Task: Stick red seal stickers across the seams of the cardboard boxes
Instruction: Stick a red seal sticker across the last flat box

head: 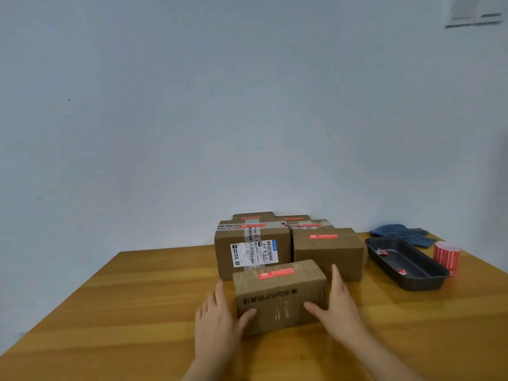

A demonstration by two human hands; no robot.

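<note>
- Bracketing the small brown cardboard box (280, 295), your left hand (217, 323) and right hand (339, 305) lay flat against its ends, fingers straight.
- It stood on the wooden counter (110, 312).

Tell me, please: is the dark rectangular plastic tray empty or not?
Not empty. The dark rectangular plastic tray holds two small red scraps, one near its far end, one near its front.

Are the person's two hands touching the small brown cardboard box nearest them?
Touching. The head view shows the left hand and right hand against the small brown cardboard box, thumbs on its front.
</note>
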